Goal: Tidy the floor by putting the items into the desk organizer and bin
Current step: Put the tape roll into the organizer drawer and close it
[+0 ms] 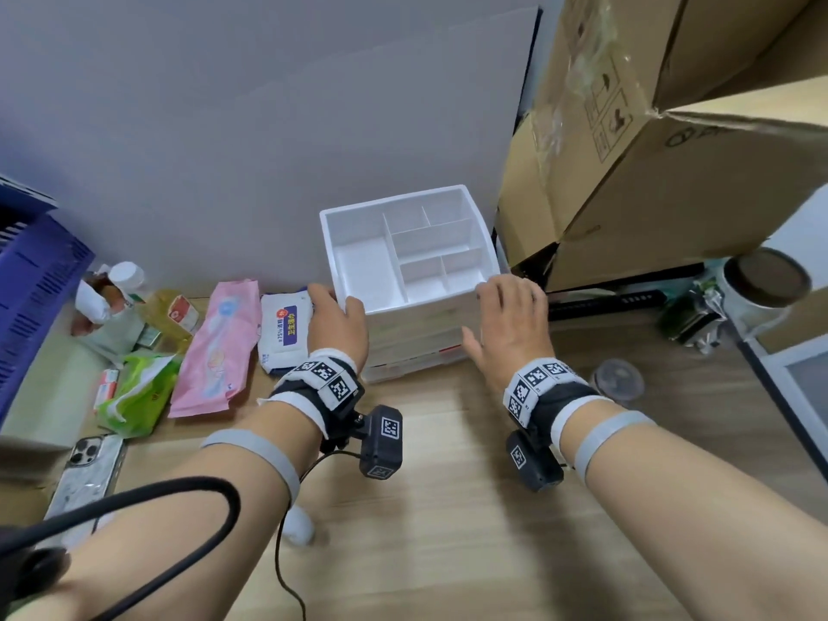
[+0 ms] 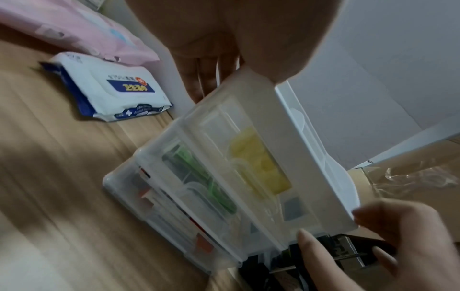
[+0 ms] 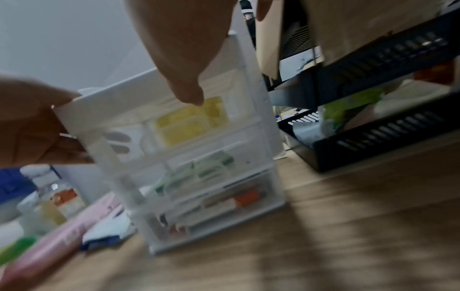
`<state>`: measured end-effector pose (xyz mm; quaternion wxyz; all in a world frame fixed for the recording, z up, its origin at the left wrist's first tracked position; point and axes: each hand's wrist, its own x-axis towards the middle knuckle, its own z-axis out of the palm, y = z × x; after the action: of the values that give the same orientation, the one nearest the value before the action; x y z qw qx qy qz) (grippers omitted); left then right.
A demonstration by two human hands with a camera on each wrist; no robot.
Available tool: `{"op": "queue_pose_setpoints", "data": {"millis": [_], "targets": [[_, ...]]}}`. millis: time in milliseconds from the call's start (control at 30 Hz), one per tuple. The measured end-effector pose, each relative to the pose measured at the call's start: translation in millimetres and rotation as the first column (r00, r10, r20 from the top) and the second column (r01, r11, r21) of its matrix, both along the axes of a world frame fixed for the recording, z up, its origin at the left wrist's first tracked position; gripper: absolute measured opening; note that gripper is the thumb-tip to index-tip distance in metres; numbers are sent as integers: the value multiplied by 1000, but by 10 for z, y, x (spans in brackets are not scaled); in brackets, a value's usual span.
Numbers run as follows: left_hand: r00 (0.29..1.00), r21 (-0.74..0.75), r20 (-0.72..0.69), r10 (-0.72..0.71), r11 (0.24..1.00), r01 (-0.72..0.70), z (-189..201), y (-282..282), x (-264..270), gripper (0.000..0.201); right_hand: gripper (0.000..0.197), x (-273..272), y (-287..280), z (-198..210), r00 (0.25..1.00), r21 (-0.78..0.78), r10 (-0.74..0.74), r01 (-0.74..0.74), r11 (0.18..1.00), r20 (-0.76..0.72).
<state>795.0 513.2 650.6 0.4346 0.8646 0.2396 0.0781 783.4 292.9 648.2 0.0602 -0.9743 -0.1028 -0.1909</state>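
Observation:
A white desk organizer [image 1: 421, 309] stands on the wood floor against the wall, with open compartments on top and clear drawers [image 2: 219, 196] below that hold yellow, green and orange items. My left hand [image 1: 336, 316] holds its front left corner, thumb on the front rim and fingers [image 2: 199, 78] down the left side. My right hand [image 1: 506, 320] hovers at the front right corner with fingers spread, holding nothing. Left of the organizer lie a white wipes pack [image 1: 286, 329], a pink pack [image 1: 219, 347] and a green tissue pack [image 1: 139, 392]. A blue bin [image 1: 31, 284] stands at far left.
Bottles [image 1: 125, 280] and small boxes crowd the bin's side. A phone [image 1: 85, 477] lies at the near left. Cardboard boxes [image 1: 649, 172] overhang on the right, with black slotted trays [image 3: 373, 137], a jar [image 1: 761, 280] and a clear lid [image 1: 617, 380] nearby.

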Motion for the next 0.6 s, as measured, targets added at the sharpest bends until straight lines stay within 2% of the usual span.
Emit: {"op": "queue_pose_setpoints", "data": {"millis": [67,133,167,233,267,333,367,433,467,500,533,600], "targets": [[997,-52,28,68,996,-67,-48,-86,5,20,39,-99,-289,-92,1000,46,-9,9,999,11],[990,-98,45,135,987,-130,-73,-171,-2,25,35,-195,-600,-222,984,21,-126,129,991,-124],[984,-114,55,168,980,-161,-84,-205,-2,27,39,-246,-766,-293,946,-25,-221,221,975,-236],[975,-126,64,212,971,-203,-98,-265,-3,31,59,-323,-1145,-515,792,-126,-405,394,911,-457],[973,-122,69,219,970,-209,-109,-275,-5,34,71,-345,-1322,-635,710,-148,-448,444,883,-544],[972,-108,98,211,974,-201,-136,-279,-7,37,88,-326,-1600,-894,536,-168,-454,498,851,-712],[973,-94,111,203,977,-193,-155,-279,-8,37,86,-300,-1692,-1021,486,-197,-452,488,850,-748],[976,-71,114,186,981,-179,-173,-265,-7,34,61,-277,-1801,-1202,462,-229,-423,417,879,-780],[978,-64,105,182,982,-176,-168,-259,-6,33,53,-283,-1848,-1291,512,-232,-409,375,898,-756],[979,-50,93,179,983,-175,-157,-261,-9,33,46,-284,-1849,-1351,536,-251,-418,359,899,-734],[981,-30,84,174,985,-172,-130,-267,-10,33,37,-281,-1859,-1405,539,-196,-381,370,908,-751],[987,-5,59,152,988,-152,-64,-272,-22,31,39,-364,-1731,-1237,540,-106,-363,448,888,-760]]}}
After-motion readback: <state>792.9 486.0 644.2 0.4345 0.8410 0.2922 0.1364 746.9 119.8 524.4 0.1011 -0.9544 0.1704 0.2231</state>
